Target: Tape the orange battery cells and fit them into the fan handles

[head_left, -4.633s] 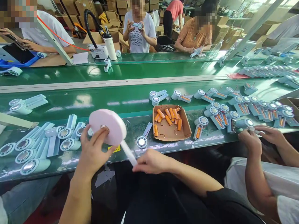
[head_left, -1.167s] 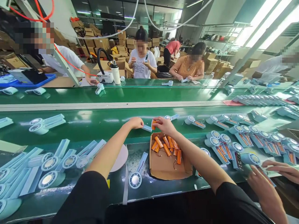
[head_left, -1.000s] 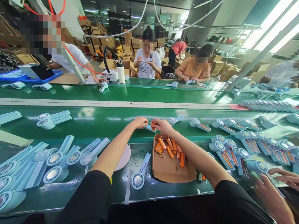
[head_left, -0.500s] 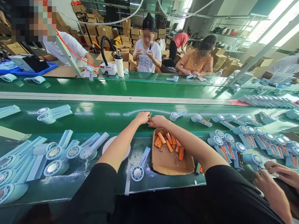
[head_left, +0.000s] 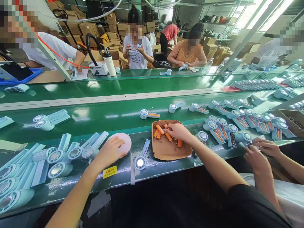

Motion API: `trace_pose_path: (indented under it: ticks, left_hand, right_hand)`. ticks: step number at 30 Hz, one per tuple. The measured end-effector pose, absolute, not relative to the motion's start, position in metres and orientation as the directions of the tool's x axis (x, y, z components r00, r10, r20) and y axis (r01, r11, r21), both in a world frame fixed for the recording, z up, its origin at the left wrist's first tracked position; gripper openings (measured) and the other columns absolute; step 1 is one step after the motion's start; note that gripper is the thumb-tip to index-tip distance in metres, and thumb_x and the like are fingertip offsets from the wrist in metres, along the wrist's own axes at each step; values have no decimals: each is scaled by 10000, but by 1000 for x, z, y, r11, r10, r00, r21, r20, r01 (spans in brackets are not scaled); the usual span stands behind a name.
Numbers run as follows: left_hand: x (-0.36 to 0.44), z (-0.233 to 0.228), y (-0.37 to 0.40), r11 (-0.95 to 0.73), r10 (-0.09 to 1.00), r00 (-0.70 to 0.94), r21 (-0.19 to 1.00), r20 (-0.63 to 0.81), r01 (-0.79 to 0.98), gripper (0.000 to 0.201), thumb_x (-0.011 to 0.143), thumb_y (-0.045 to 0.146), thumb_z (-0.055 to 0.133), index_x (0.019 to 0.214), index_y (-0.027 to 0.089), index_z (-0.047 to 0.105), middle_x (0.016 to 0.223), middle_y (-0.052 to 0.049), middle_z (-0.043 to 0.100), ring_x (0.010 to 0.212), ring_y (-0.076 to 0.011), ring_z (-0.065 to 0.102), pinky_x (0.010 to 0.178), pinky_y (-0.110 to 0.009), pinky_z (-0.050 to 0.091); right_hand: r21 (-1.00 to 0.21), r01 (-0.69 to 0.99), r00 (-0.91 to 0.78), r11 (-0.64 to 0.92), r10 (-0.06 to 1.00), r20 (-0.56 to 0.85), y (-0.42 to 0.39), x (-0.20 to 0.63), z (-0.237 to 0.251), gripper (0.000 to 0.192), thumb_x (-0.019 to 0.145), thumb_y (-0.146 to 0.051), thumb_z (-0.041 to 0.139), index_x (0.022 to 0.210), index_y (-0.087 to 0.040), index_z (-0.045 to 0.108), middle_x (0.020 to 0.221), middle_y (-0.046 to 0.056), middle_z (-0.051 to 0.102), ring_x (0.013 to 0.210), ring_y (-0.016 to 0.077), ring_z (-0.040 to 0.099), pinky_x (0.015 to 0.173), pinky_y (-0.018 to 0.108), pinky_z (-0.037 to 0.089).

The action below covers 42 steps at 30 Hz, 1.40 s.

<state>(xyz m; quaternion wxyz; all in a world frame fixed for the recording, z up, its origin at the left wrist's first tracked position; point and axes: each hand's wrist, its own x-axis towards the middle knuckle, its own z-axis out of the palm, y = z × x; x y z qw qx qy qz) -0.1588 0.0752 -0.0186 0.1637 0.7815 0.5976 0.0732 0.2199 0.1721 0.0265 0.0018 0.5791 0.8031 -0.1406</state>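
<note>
Hands at the green bench, frame centre.
Right hand (head_left: pixel 178 131) among orange batteries (head_left: pixel 159 130) in cardboard tray (head_left: pixel 166 151); left hand (head_left: pixel 109 152) rests on pink tape roll (head_left: pixel 123 141).

Left hand (head_left: pixel 109 152): yours rests on the pink tape roll (head_left: pixel 122 141); fan housings (head_left: pixel 71 152) crowd the worktop just to its left.
Right hand (head_left: pixel 178 131): yours sits inside the cardboard tray (head_left: pixel 166 152), over the orange batteries (head_left: pixel 159 130); the tray walls hem it in.
Between hands: one fan shell (head_left: pixel 140 162) and a tape strip (head_left: pixel 132 167) lie here.
Ahead: the green belt (head_left: pixel 106 117) is bare between the left fan pair (head_left: pixel 47 120) and the loaded fan (head_left: pixel 148 114).
Right: a co-worker's hands (head_left: pixel 257 155) and rows of fans (head_left: pixel 237 122) block your way.
</note>
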Motion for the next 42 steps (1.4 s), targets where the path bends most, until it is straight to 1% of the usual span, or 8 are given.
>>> trace_pose_path:
  ticks: [4, 10, 13, 17, 32, 35, 38, 42]
  left_hand:
    - [-177, -33, 40, -159, 950, 188, 135, -248, 978, 782, 786, 383, 763, 1526, 208, 580, 1652, -128, 508, 1608, -401, 314, 1326, -598, 250]
    - [-168, -17, 33, -168, 975, 178, 86, -134, 982, 547, 872, 264, 684, 1417, 219, 670, 1501, -130, 647, 1515, -423, 430, 1246, -631, 377]
    - [-164, -8, 13, -257, 964, 244, 124, 109, 958, 542, 893, 339, 726, 1419, 224, 662, 1409, -129, 687, 1439, -432, 473, 1180, -630, 453]
    - [-146, 4, -10, -448, 824, 376, 81, 423, 890, 499, 910, 325, 756, 1391, 221, 668, 1276, -132, 714, 1399, -415, 460, 1132, -603, 502]
    - [-112, 53, -2, -612, 631, 587, -140, 506, 779, 545, 862, 138, 755, 1383, 293, 710, 1259, -63, 752, 1317, -346, 505, 1099, -489, 531]
    - [-105, 50, 1, -598, 595, 569, -162, 567, 785, 463, 874, 200, 781, 1330, 267, 730, 1179, -76, 759, 1259, -343, 532, 1059, -484, 523]
    - [-84, 37, 0, -541, 575, 455, -101, 680, 835, 463, 865, 277, 824, 1315, 225, 725, 1017, -90, 746, 1195, -345, 551, 1018, -489, 513]
    - [-67, 9, -8, -511, 666, 341, 73, 663, 856, 415, 836, 314, 856, 1220, 190, 757, 969, -93, 730, 1087, -316, 572, 992, -462, 522]
  right_hand:
    - [-181, 959, -251, 219, 952, -178, 174, 194, 16, 486, 1044, -513, 521, 917, -149, 815, 999, 193, 812, 923, 319, 760, 774, 346, 499]
    - [-320, 916, -296, 244, 946, -128, 175, 185, 22, 249, 969, -377, 645, 941, -186, 802, 1103, 128, 818, 1060, 284, 749, 877, 336, 541]
    - [-586, 780, -310, 220, 949, -57, 152, 201, 25, 262, 913, -379, 709, 1083, -185, 753, 1175, 111, 806, 1071, 248, 755, 896, 333, 573]
    - [-983, 177, -331, 44, 944, -17, 107, 206, 32, 532, 744, -481, 878, 1159, -182, 732, 978, 84, 826, 839, 240, 783, 802, 393, 625]
    - [-976, 202, -578, 81, 814, -52, 92, 182, 55, 334, 743, -497, 901, 752, -196, 758, 741, 3, 765, 718, 191, 685, 763, 348, 581]
    - [-997, -78, -419, -20, 908, 15, 79, 164, 39, 355, 681, -487, 940, 816, -203, 776, 780, 9, 788, 746, 200, 720, 763, 352, 609]
    - [-891, -453, -18, 31, 999, 44, 66, 135, 19, 417, 683, -498, 937, 966, -231, 787, 910, 30, 822, 829, 210, 763, 794, 356, 644]
    - [-868, -444, 273, 223, 956, 106, 92, 156, 35, 339, 681, -423, 936, 881, -226, 747, 892, 54, 812, 888, 242, 786, 814, 388, 675]
